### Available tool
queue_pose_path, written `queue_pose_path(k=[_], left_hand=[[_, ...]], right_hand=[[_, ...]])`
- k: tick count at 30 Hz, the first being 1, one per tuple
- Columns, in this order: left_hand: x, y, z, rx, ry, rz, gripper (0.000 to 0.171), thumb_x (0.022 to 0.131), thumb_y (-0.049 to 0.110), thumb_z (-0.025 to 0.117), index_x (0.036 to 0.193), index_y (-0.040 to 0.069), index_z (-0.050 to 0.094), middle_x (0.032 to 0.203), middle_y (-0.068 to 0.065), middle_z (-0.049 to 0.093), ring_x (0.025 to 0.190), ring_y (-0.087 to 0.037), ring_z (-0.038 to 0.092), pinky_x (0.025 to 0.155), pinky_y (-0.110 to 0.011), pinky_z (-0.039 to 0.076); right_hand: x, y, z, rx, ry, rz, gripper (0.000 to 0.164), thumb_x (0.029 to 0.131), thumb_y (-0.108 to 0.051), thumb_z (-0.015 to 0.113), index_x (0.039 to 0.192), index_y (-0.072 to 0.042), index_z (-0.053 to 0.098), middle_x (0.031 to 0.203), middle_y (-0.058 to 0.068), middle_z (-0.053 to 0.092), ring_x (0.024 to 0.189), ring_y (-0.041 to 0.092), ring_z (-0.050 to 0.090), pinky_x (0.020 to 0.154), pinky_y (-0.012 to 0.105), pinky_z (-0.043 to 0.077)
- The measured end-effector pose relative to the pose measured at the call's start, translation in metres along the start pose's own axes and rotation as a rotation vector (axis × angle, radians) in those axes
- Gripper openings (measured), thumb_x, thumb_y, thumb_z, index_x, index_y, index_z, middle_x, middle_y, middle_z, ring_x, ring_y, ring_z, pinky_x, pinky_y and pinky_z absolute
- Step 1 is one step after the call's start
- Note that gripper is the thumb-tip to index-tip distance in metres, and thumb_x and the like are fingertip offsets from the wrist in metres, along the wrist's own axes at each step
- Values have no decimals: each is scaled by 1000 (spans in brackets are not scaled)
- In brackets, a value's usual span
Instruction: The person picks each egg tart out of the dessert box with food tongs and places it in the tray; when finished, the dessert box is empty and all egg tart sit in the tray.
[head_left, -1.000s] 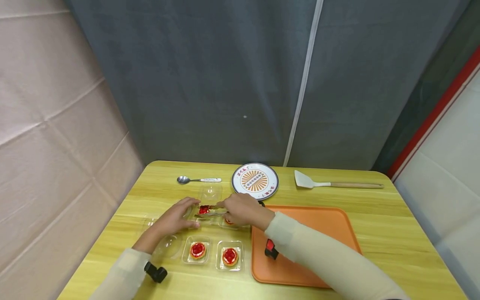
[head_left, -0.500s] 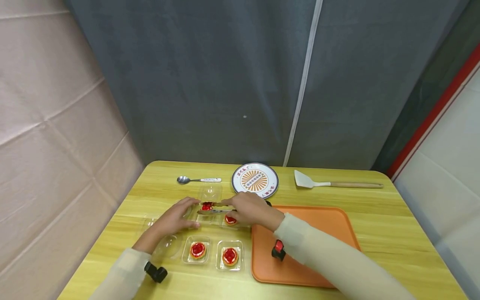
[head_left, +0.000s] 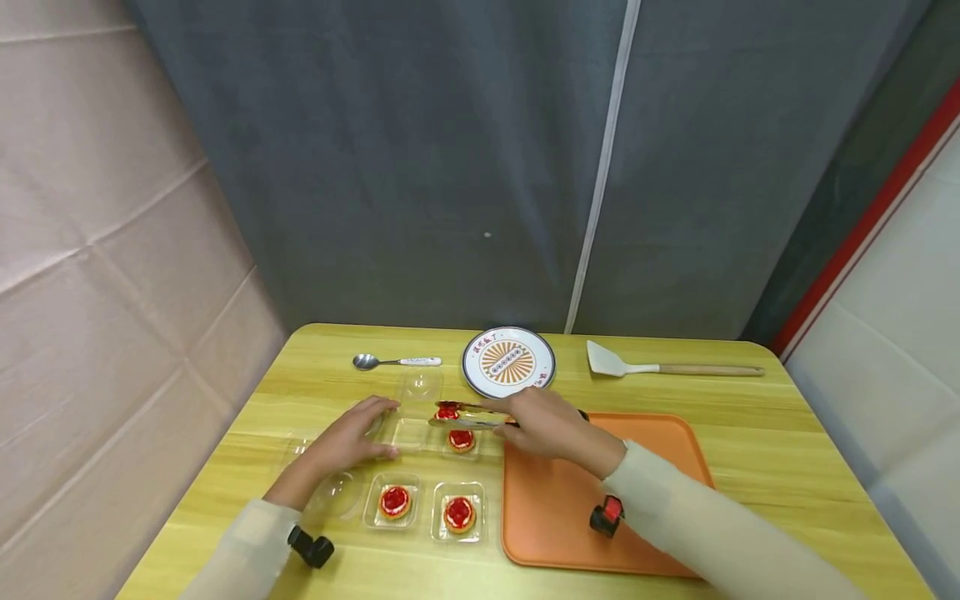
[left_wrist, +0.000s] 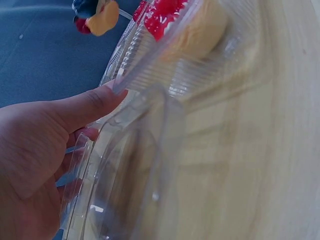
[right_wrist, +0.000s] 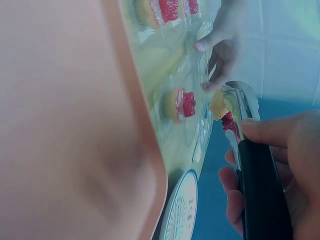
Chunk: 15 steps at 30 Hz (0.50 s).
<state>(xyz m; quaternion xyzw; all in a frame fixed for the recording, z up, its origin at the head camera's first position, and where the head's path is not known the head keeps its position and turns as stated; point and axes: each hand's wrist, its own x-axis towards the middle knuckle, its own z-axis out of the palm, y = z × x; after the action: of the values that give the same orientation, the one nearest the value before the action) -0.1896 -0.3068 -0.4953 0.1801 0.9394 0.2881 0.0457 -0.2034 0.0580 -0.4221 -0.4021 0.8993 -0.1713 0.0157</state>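
My right hand [head_left: 551, 427] grips metal tongs [right_wrist: 265, 190] with black handles, the thumb lying along them. Between the tong tips is a small tart [head_left: 447, 412] with red topping, raised above the boxes. My left hand [head_left: 347, 439] has thumb and fingers spread at the left side of a clear plastic box base [head_left: 411, 433], which holds no tart. In the left wrist view the thumb touches a clear plastic edge, and the other fingers are partly behind clear plastic [left_wrist: 135, 165]. Another tart [head_left: 461, 442] sits just right of that base, below the tongs.
Two boxed tarts [head_left: 394, 502] [head_left: 460, 514] stand nearer me. An orange tray [head_left: 600, 533] lies at the right. A patterned plate [head_left: 508, 362], a spoon [head_left: 397, 362] and a white-headed spatula [head_left: 607, 360] lie along the back. Clear lids [head_left: 337, 493] lie near my left forearm.
My right hand has moved right with the tongs, carrying the tart out of its clear box to above the neighbouring boxed tart. My left hand has stayed in place.
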Motion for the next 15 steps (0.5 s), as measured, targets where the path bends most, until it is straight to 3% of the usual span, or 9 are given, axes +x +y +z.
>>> queue_pose_path(k=[3, 6, 10, 13, 15], left_hand=[[-1, 0, 0, -3, -2, -1, 85, 82, 40, 86, 151, 7, 49, 149, -10, 53, 138, -38, 49, 115, -60, 40], [-1, 0, 0, -9, -4, -8, 85, 83, 41, 86, 151, 7, 49, 150, -9, 52, 139, -38, 48, 116, -61, 39], [-1, 0, 0, -9, -6, -14, 85, 83, 42, 86, 151, 7, 49, 151, -10, 52, 140, -39, 48, 116, -61, 39], [-1, 0, 1, -6, -6, -13, 86, 82, 43, 86, 151, 7, 49, 152, -10, 52, 140, -39, 47, 116, -61, 39], [-1, -1, 1, -3, -6, -12, 86, 82, 43, 85, 151, 8, 49, 152, -10, 51, 141, -39, 47, 116, -61, 38]], right_hand=[[-14, 7, -1, 5, 24, 16, 40, 98, -24, 72, 137, -22, 68, 114, 0, 77, 78, 13, 64, 64, 34, 53], [-28, 14, -3, 15, 41, 39, 42, 97, -23, 74, 139, -21, 67, 102, 0, 78, 75, 12, 65, 63, 32, 53], [-48, 23, -5, 59, 36, 84, 45, 97, -22, 73, 142, -21, 65, 85, 2, 75, 55, 5, 48, 53, 26, 42], [-62, 30, -5, 77, 42, 120, 46, 97, -21, 73, 142, -22, 64, 85, -4, 73, 52, 2, 37, 52, 23, 37], [-72, 35, -4, 81, 48, 136, 47, 97, -19, 74, 142, -21, 65, 75, -9, 66, 50, 1, 31, 50, 22, 33]])
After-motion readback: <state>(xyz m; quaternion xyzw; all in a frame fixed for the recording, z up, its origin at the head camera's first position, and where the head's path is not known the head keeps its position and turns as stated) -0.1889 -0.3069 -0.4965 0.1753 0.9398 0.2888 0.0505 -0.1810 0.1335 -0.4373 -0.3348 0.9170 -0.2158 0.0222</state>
